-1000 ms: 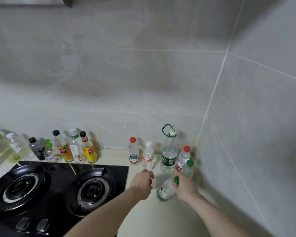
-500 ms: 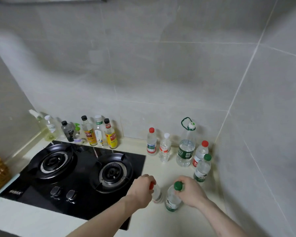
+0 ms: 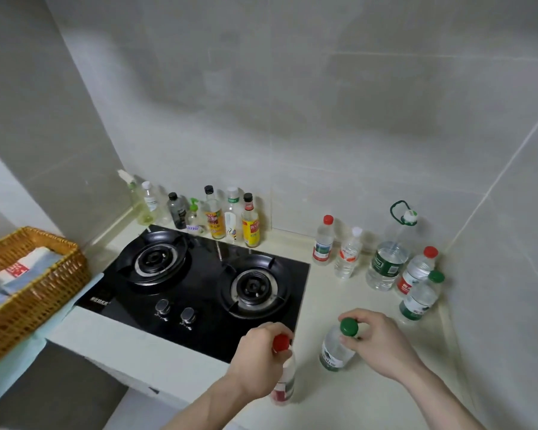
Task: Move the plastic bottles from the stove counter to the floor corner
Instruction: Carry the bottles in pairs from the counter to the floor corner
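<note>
Both hands are gripping bottles by the neck, left hand [image 3: 261, 358] on the red-capped bottle [image 3: 284, 383], right hand [image 3: 376, 339] on the green-capped bottle [image 3: 336, 349], both near the bench [image 3: 370, 392] front, with five more water bottles [image 3: 385, 262] in the corner, the big one partly full.

head view, looking down, counter [image 3: 370, 398] near
</note>
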### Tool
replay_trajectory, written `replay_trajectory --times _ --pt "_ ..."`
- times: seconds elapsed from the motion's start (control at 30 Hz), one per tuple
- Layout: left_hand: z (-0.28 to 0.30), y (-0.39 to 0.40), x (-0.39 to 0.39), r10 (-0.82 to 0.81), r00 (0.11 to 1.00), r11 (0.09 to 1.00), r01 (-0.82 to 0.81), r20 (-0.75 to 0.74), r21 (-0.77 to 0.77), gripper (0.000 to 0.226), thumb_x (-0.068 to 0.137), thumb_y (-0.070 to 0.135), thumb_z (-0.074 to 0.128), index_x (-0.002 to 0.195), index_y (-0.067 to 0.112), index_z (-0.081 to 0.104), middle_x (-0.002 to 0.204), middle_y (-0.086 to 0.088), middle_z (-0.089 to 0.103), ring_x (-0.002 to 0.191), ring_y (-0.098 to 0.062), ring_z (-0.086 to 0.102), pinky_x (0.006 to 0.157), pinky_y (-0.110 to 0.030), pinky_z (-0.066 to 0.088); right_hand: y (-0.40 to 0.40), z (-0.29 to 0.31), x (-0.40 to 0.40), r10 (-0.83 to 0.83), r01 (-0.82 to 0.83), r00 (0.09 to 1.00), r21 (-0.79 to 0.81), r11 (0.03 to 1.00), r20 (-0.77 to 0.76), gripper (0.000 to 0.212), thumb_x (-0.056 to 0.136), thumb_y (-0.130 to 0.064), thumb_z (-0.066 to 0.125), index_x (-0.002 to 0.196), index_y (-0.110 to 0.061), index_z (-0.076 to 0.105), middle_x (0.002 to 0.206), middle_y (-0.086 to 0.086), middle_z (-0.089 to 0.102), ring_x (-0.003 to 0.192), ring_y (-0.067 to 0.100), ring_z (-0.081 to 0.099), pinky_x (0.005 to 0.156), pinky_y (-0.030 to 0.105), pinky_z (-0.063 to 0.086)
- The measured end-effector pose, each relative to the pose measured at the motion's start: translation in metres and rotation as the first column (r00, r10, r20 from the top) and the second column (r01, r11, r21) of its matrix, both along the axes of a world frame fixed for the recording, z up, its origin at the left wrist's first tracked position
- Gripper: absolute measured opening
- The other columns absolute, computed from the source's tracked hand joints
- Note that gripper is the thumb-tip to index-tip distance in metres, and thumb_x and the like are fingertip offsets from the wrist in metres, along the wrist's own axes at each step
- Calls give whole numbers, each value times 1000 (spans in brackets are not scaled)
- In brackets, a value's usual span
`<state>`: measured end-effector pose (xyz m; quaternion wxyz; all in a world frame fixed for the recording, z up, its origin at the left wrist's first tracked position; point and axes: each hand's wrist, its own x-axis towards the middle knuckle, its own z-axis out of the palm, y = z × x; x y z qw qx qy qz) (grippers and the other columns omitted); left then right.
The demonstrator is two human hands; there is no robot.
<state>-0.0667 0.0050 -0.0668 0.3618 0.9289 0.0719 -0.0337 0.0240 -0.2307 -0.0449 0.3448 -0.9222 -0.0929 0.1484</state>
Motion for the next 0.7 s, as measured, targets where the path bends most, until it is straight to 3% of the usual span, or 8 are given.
replay_trajectory --times 0.1,0.23,0.33,0.43,0.57,0.7 --pt "12 33 -31 71 997 996 -69 21 -59 25 87 24 68 107 39 65 103 24 63 96 5 59 83 -12 47 31 19 -19 42 -42 999 24 999 4 32 78 -24 83 94 -48 71 64 -8 75 55 5 65 58 15 49" --pt "27 73 -62 120 989 989 -112 84 -93 27 86 22 71 106 40 66 99 25 62 93 5 60 79 -9 44 76 35 -38 98 -98 995 58 993 11 33 78 -22 83 94 -49 71 60 0 73 57 20 61 62 28 54" --pt "40 97 -80 179 977 982 -171 118 -73 26 88 23 71 108 39 66 100 24 61 92 4 59 78 -9 44 108 39 -50 119 -122 992 98 988 32 36 77 -22 85 93 -51 72 64 0 73 60 9 64 58 20 50" --pt "51 118 -100 248 959 968 -242 138 -62 25 88 24 70 107 39 65 99 24 61 90 2 59 78 -12 46 139 41 -57 205 -212 976 119 970 72 41 76 -21 85 94 -56 71 74 2 75 64 14 66 63 18 51" --pt "64 142 -121 353 924 935 -343 148 -85 22 91 22 68 106 37 65 95 16 65 78 -3 62 66 -9 44 175 56 -55 325 -335 942 168 927 86 38 78 -22 83 96 -53 71 63 9 70 53 11 57 58 13 44" --pt "75 157 -138 457 871 888 -456 179 -48 22 89 30 71 106 41 65 99 24 62 84 -2 60 73 -15 48 208 69 -53 435 -449 893 215 867 112 36 76 -20 85 95 -49 72 58 3 68 51 15 52 57 13 43"
